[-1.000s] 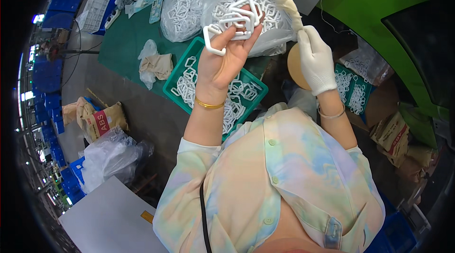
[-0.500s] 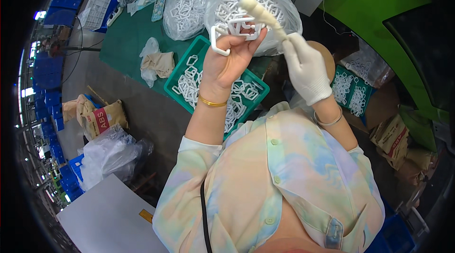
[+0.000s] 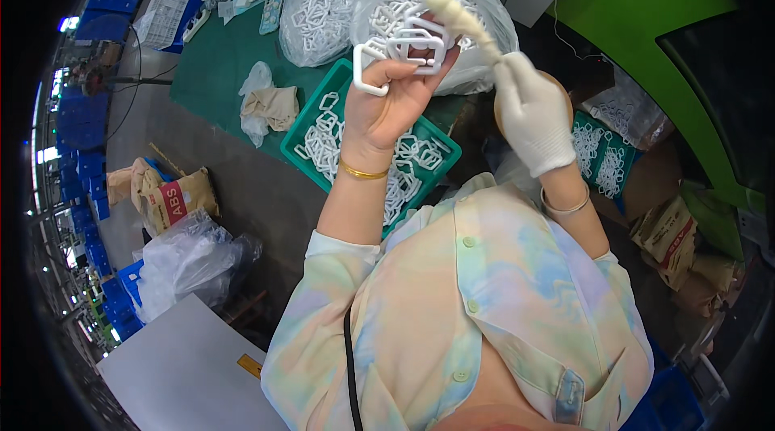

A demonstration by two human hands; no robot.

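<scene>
Above a green tray (image 3: pixel 305 169) full of small white plastic loops, my bare left hand (image 3: pixel 386 108) is closed on several white plastic loops (image 3: pixel 358 72). Thumb and fingers grip them, and their rectangular outlines stick out past the fingertips. My right hand (image 3: pixel 539 116), in a white knitted glove, is wrapped round the lower end of a pale stick (image 3: pixel 467 22) with a rounded, knobbed tip. The stick slants up and left, its tip near the loops in the picture. Whether it touches them I cannot tell.
Two clear bags of white loops, a smaller bag (image 3: pixel 319 19) and a larger bag (image 3: pixel 492 7), stand behind my hands on the green table (image 3: pixel 206 80). A beige cloth (image 3: pixel 273 108) lies left of the tray. More loops fill a dark green tray (image 3: pixel 583 155) at right.
My right hand and the stick have shifted a little to the right and away from the loops. The loops in my left hand have turned slightly, while that hand stays nearly still.
</scene>
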